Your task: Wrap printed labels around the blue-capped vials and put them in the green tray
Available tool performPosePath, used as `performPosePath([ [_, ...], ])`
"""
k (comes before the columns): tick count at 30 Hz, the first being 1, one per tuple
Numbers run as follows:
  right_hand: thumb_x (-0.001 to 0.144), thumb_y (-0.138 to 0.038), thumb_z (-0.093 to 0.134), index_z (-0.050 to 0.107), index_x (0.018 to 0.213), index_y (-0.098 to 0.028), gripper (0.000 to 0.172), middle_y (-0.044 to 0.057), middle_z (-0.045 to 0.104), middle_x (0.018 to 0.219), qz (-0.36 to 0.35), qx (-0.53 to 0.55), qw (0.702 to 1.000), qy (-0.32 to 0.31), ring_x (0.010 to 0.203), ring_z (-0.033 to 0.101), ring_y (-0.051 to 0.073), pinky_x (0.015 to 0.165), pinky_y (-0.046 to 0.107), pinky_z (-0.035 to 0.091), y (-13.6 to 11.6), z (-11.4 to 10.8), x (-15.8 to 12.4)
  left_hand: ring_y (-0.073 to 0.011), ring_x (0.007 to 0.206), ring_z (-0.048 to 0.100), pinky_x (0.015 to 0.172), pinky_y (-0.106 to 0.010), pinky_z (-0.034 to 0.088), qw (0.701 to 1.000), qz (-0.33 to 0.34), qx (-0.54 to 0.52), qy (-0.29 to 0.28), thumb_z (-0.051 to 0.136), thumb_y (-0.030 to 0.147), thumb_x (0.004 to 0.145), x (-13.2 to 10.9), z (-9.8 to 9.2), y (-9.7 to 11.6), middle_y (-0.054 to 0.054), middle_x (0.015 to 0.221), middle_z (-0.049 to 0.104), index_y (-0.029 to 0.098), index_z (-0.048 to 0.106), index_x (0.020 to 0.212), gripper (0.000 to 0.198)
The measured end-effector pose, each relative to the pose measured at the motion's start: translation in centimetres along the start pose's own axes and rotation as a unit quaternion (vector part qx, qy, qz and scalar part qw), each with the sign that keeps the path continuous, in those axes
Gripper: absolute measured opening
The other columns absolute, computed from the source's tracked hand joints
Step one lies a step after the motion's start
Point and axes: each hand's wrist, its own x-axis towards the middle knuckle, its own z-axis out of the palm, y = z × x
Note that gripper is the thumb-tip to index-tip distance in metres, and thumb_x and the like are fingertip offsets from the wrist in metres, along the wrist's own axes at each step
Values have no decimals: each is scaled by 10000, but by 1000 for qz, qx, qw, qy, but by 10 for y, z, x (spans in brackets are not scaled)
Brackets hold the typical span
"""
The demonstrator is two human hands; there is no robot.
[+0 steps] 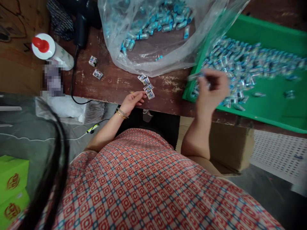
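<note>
My left hand (131,101) rests at the table's front edge, fingers curled together. Its fingertips meet the corner of a short row of small printed labels (148,87); whether they pinch anything is hidden. Over the left end of the green tray (268,111), my right hand (213,88) is closed and blurred by motion. A slim, clear vial-like piece (195,76) sticks out from its fingers to the left. Many small clear vials with blue ends and printed wraps (240,67) lie heaped in the tray beside that hand.
A clear plastic bag (153,68) of blue-capped vials (168,27) lies open at the table's back. Two small label bundles (98,74) lie left, near a black hair-dryer-like tool (81,28) with its cord and a white bottle with a red top (63,59). A cardboard box (230,143) stands below.
</note>
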Motion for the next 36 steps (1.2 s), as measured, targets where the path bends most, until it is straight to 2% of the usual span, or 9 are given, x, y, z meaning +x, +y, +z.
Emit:
performPosePath([
  [2, 923, -498, 741, 751, 1147, -195, 377, 168, 734, 1257, -79, -137, 985, 65, 1266, 660, 333, 1100, 579, 439, 21, -25, 17, -81, 765, 664, 692, -191, 515, 1000, 2, 17, 20, 824, 473, 853, 4, -8, -3, -64, 1050, 786, 175, 752, 1116, 405],
  [4, 928, -514, 735, 747, 1177, -199, 402, 200, 657, 1419, -95, -221, 970, 31, 1407, 555, 396, 1171, 641, 348, 27, -22, 12, -79, 748, 658, 683, -191, 509, 1000, -5, 13, 22, 836, 457, 837, 8, -12, -8, -58, 1016, 782, 167, 748, 1101, 403],
  [6, 1004, -384, 650, 750, 1181, -241, 248, 127, 739, 1272, -52, -175, 977, -110, 1266, 647, 338, 1115, 595, 449, 19, 10, -15, -75, 723, 648, 661, -190, 498, 1000, -13, 5, 19, 857, 432, 810, 12, -11, -12, -48, 980, 776, 159, 747, 1083, 402],
  [8, 1002, -351, 646, 775, 1125, -249, 205, 96, 771, 1190, -33, -116, 958, -260, 1148, 677, 313, 1048, 550, 506, 8, 53, -51, -74, 705, 641, 642, -189, 489, 1000, -18, 4, 19, 868, 405, 792, 14, -9, -14, -38, 948, 769, 154, 748, 1069, 393],
  [10, 995, -355, 652, 775, 1193, -238, 261, 120, 740, 1328, -20, -151, 941, -303, 1205, 631, 342, 1042, 561, 486, 2, 89, -83, -75, 705, 641, 641, -190, 489, 1000, -21, 7, 22, 870, 388, 785, 13, -7, -15, -34, 933, 765, 153, 751, 1066, 385],
  [13, 1035, -357, 582, 784, 1214, -275, 282, 92, 700, 1440, -22, -203, 934, -293, 1260, 588, 344, 1074, 578, 423, 7, 110, -107, -79, 709, 644, 650, -196, 501, 999, -25, 15, 26, 870, 376, 782, 10, -8, -13, -39, 931, 765, 148, 754, 1064, 381],
  [17, 1060, -327, 532, 806, 1140, -298, 287, 52, 758, 1349, -36, -199, 934, -294, 1204, 620, 304, 1093, 569, 382, 16, 105, -106, -78, 678, 634, 625, -199, 502, 999, -18, 35, 28, 866, 371, 781, 12, -10, -14, -42, 928, 759, 146, 746, 1054, 374],
  [23, 1007, -385, 645, 808, 1053, -273, 203, 44, 779, 1299, -17, -198, 945, -261, 1196, 611, 314, 1103, 564, 365, 10, 109, -103, -86, 572, 575, 571, -198, 462, 993, 26, 110, 45, 838, 351, 789, 21, -4, -18, 29, 655, 646, 152, 745, 1025, 322],
  [36, 1005, -372, 641, 801, 1000, -279, 185, 57, 776, 1275, 4, -202, 949, -242, 1203, 614, 308, 1140, 587, 354, 10, 118, -105, -103, 564, 560, 545, -220, 439, 985, 48, 145, 81, 828, 303, 787, 14, -9, -12, 11, 675, 645, 139, 758, 1008, 284],
])
